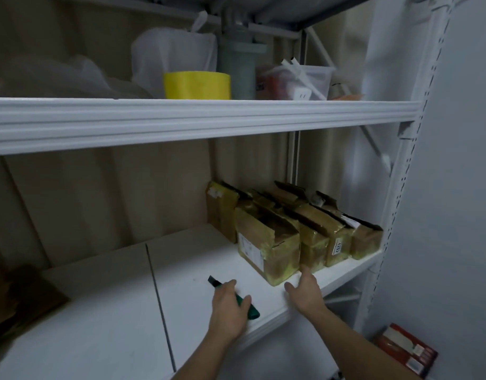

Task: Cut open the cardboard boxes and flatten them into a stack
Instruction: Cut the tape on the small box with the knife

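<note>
The left hand (227, 305) holds a green plastic box cutter with a dark tip (232, 297), with the fingers curled around its handle. The dark tip sticks out past the thumb and points toward the back of the white metal shelf (113, 311). The cutter is just above the shelf board, near its front edge. The right hand (305, 293) is spread out with straight fingers and holds nothing. Its fingertips touch the bottom front corner of the nearest brown cardboard box wrapped in shiny yellow tape (266, 245). That box stands on the right side of the shelf, and it has a white label on its front. More brown taped boxes (332, 237) stand in a row just beside it, and they reach to the right end of the shelf. On the upper shelf there is a fat yellow roll of tape (196, 85).
</note>
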